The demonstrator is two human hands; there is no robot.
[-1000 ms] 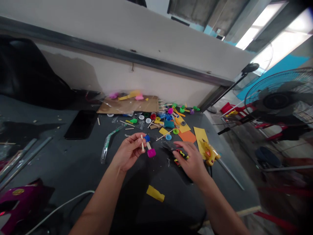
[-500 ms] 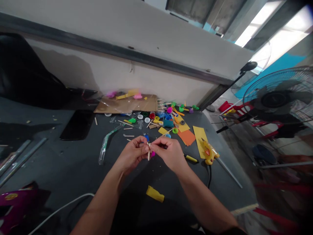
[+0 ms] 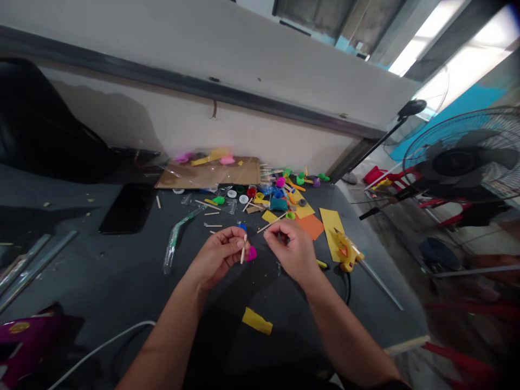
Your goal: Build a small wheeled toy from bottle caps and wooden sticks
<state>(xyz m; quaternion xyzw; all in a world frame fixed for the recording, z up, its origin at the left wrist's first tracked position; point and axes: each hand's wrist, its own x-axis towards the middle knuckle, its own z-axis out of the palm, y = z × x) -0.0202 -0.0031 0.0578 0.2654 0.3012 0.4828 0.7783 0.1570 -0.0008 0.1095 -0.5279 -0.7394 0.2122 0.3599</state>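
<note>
My left hand [image 3: 221, 252] pinches a short wooden stick [image 3: 243, 250] between thumb and forefinger, above the dark table. Just past its fingertips is a bright pink piece [image 3: 252, 253]; whether the fingers touch it I cannot tell. A blue piece [image 3: 242, 225] shows behind that hand. Apart from the stick, to its right, my right hand [image 3: 293, 250] has thumb and forefinger pressed together. Anything between those tips is too small to name. A longer thin stick [image 3: 271, 223] lies just beyond the right fingertips.
A yellow glue gun [image 3: 348, 252] lies at the right by yellow paper [image 3: 332, 227] and orange paper [image 3: 311, 226]. Bottle caps [image 3: 252, 192] and sticks crowd the back. A phone [image 3: 127, 208] and clear plastic tube [image 3: 173, 246] are left; a yellow scrap [image 3: 257, 320] is in front.
My right hand has drawn away to the right from the stick and my left hand. The left still holds the stick, and the pink piece shows more fully.
</note>
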